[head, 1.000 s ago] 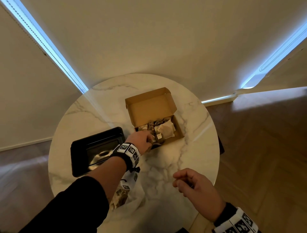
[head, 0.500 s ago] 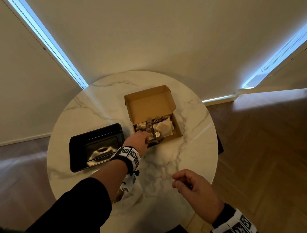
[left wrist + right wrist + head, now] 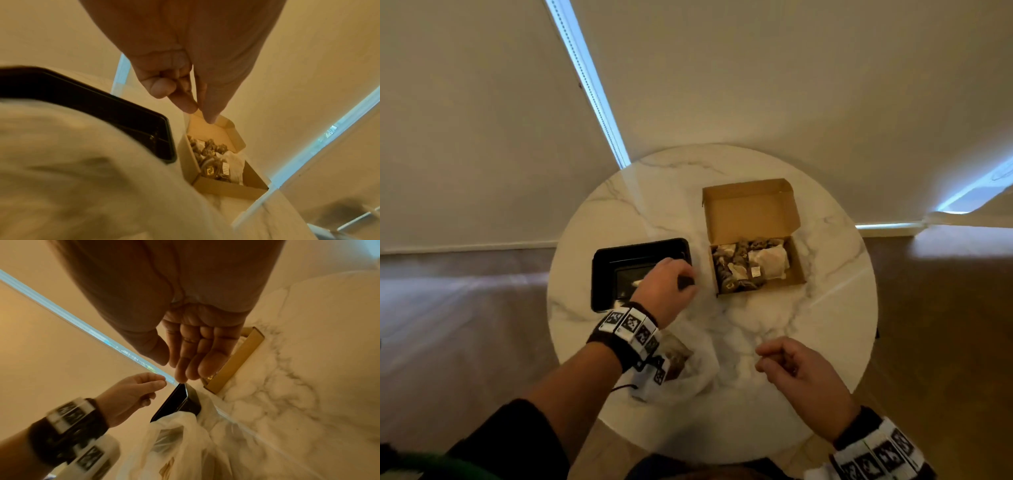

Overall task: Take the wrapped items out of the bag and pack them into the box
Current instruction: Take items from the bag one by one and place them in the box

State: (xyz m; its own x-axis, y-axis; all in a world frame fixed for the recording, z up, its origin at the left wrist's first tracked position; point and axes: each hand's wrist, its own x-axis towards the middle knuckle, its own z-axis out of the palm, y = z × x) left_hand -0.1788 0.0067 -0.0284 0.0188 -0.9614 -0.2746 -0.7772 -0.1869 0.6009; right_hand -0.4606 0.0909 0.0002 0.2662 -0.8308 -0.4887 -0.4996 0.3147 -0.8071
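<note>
An open cardboard box [image 3: 799, 270] stands on the round marble table, lid flap up, holding several wrapped items [image 3: 750, 263], brown ones and a pale paper one. From the left wrist the same box [image 3: 226, 188] and its wrapped items [image 3: 213, 159] show below my fingers. My left hand [image 3: 681, 277] hovers left of the box, over the black tray's right edge, fingers loosely curled and empty. A thin plastic bag [image 3: 688, 373] lies under my left wrist with something brown inside. My right hand [image 3: 767, 359] hangs near the front of the table, relaxed and empty.
A black rectangular tray [image 3: 606, 270] sits left of the box, close beside it. The table's edge [image 3: 873, 308] curves round on the right, with wooden floor beyond. Bare marble lies between the bag and the box.
My left hand has drawn back from the box's near left corner and moved left over the tray. The right hand has stayed where it was.
</note>
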